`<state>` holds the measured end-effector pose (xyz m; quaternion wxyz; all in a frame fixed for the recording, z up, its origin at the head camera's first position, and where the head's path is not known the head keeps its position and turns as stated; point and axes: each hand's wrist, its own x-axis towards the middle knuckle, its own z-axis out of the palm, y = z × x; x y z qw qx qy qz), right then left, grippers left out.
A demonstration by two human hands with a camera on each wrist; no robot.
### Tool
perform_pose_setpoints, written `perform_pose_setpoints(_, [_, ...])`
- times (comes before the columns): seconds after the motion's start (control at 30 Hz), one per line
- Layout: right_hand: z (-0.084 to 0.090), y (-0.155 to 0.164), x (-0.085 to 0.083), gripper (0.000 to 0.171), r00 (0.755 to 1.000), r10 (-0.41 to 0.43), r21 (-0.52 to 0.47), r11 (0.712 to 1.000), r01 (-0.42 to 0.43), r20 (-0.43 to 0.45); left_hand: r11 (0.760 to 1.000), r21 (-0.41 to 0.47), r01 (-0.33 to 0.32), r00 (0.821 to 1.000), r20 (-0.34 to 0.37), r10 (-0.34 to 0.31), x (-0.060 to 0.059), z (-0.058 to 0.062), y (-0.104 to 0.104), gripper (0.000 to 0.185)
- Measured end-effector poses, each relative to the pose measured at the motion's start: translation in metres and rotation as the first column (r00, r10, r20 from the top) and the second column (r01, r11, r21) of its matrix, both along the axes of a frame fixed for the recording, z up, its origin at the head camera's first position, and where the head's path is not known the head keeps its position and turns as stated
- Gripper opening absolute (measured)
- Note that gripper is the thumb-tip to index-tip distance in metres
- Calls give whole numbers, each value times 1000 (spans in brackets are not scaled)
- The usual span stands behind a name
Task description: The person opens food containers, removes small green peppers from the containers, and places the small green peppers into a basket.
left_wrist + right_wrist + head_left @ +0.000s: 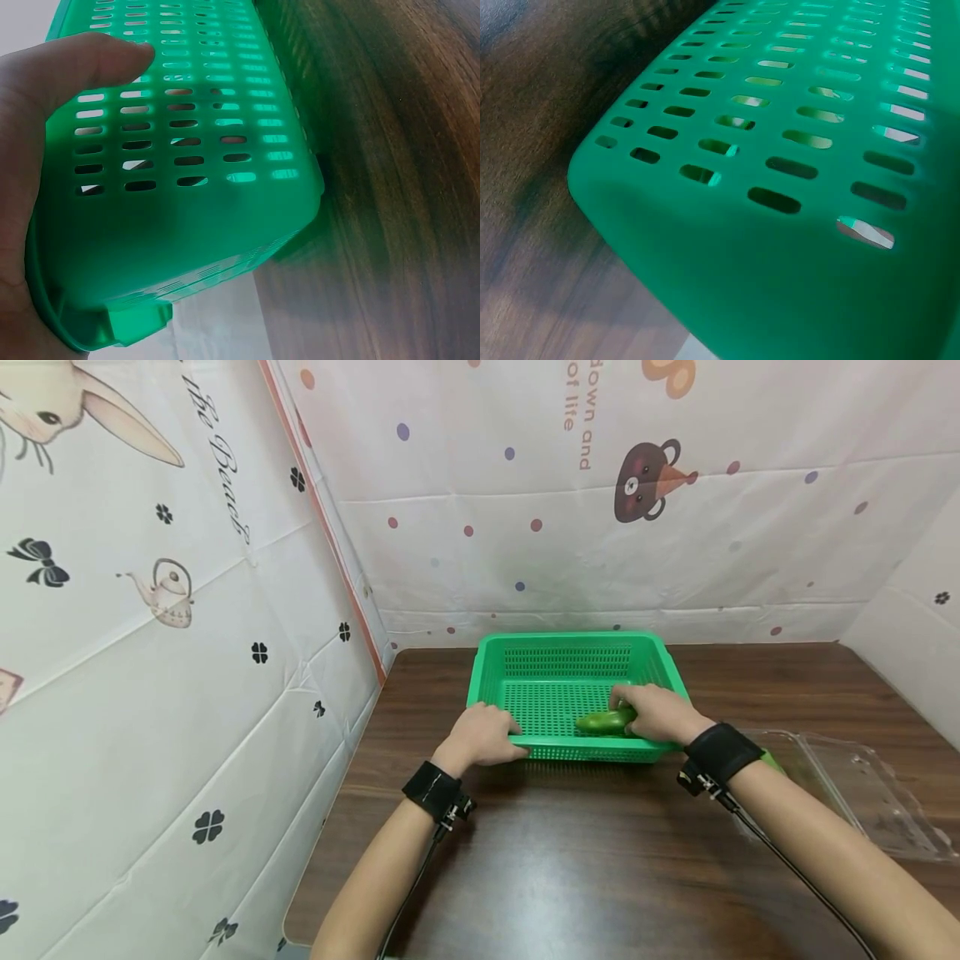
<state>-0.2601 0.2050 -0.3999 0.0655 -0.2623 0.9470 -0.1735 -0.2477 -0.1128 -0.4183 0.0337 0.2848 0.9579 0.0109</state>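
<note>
near edge of the dark wood table point(570, 860) is bare of both hands. left hand point(480, 737) grips the near rim of the green basket point(562, 660), fingers curled over the edge, steadying it. right hand point(658, 712) is inside the basket, fingers wrapped round the cucumber point(603, 722), which looks down on the mesh floor at the near right. judged step: placing. next: let go cleanly, lift clear of the rim. cucumber is short, glossy, dark green, lying flat. clear plastic tray point(862, 793) sits right of the basket.

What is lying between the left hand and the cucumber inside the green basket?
Only bare slotted basket floor separates the left hand from the cucumber, held by the right hand; the head view shows it.
</note>
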Motion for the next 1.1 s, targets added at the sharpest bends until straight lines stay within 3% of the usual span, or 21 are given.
perform_pose_setpoints(1.1, [-6,-2,-4,30,993,12,-17,1000,-10,117,1000,-2,-4,1000,-25,4,3,1,1,43])
